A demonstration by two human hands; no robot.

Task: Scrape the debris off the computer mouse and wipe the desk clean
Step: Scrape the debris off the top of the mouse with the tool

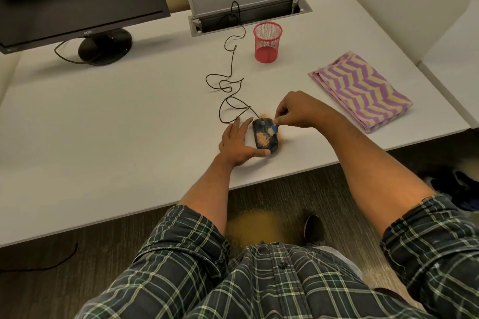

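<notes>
Centrally, near the surface's (pixel 108 122) near edge, the mouse (pixel 265 137) is lying speckled with orange debris (pixel 262 139); the left hand (pixel 237 144) is bracing it, fingers straight, while the right hand (pixel 296 111) is pinching a blue scraper (pixel 274 128) against it. Farther right, a striped cloth (pixel 361 90) is lying folded.

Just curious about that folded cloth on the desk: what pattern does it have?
The cloth has purple and cream zigzag stripes, seen in the head view.

On the white tabletop (pixel 108 122), the left hand (pixel 238 144) braced a dark corded computer mouse (pixel 265 136) speckled with orange debris (pixel 262 139), while the right hand (pixel 298 111) pinched a small blue scraper (pixel 275 128) against it. A folded purple-and-cream zigzag cloth (pixel 360 89) lay well apart.
</notes>
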